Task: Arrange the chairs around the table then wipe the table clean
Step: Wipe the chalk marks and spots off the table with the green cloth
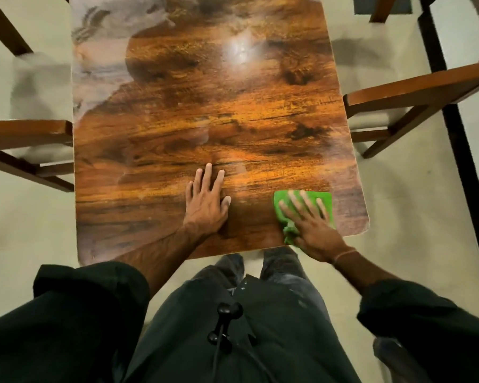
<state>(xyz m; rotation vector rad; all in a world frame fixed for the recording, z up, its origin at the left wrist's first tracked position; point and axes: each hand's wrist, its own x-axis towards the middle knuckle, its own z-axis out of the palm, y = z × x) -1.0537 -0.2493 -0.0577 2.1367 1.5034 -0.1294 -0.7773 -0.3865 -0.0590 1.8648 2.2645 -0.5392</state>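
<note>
While on table (205,106), cloth (327,207) under right hand (313,228).

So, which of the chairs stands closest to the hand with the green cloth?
The chair on the table's right side, beside the corner where the right hand presses the green cloth. The left chair is across the table, farther off.

warm overhead light | glare on table (244,48) (white hotspot) | edges blurred, bowed
</note>
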